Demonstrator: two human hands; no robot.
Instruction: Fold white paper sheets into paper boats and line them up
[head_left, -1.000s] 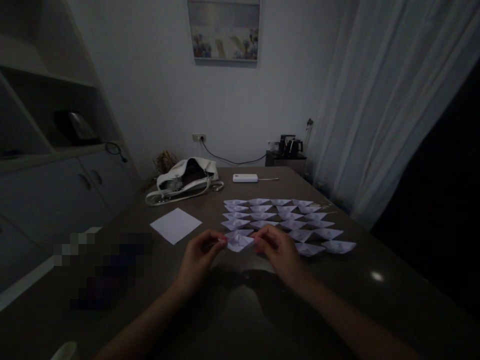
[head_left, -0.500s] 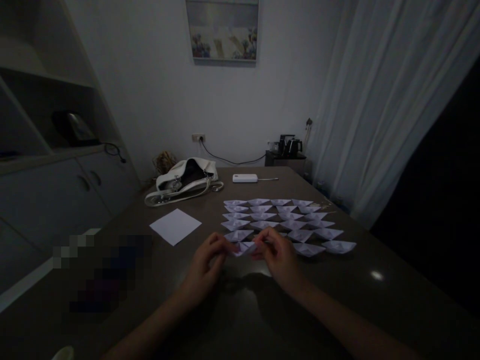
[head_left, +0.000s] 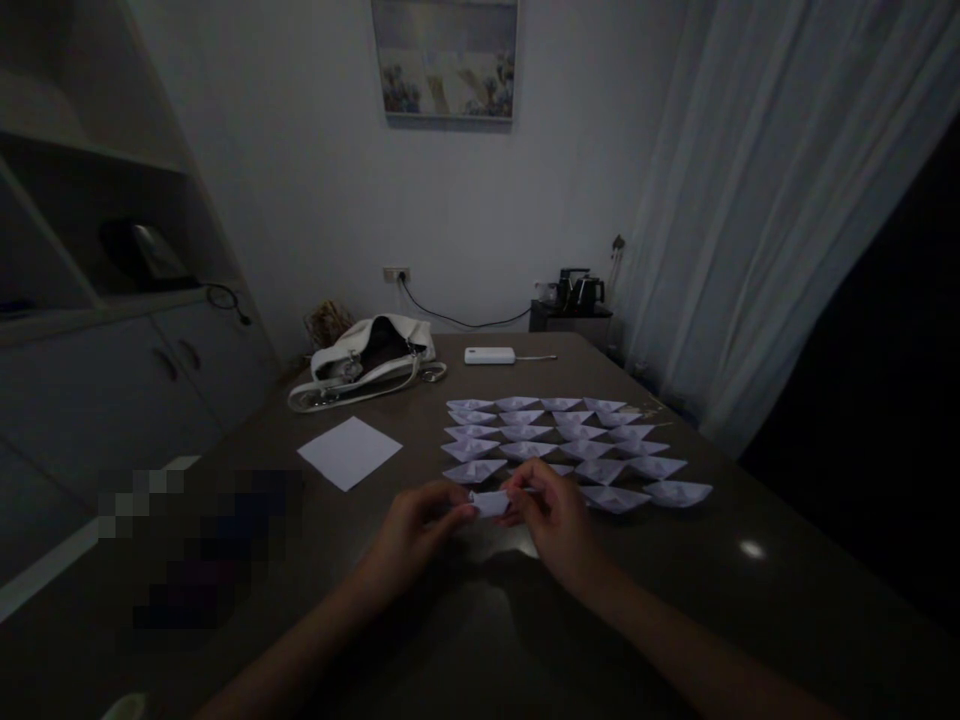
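Observation:
Between my two hands is a small white paper boat (head_left: 491, 503), held just above the table and seen side-on, partly covered by fingers. My left hand (head_left: 421, 522) pinches its left end between thumb and fingers. At the other end, my right hand (head_left: 549, 510) grips the paper in the same way. Just beyond my hands, several folded paper boats (head_left: 598, 471) stand in rows on the table, and my right hand hides part of the nearest ones. A flat white sheet of paper (head_left: 350, 453) lies to the left of my left hand.
A white bag (head_left: 375, 358) rests at the table's far left. Near the far edge lies a white power strip-like device (head_left: 490, 356) with a short cable. A blurred dark patch (head_left: 217, 545) covers the table's left side. A pale round object (head_left: 126, 707) shows at the bottom left.
The boat has come slightly nearer to me and turned, so its open peaked shape now looks like a narrow flat band. Both hands have shifted their grip on its ends.

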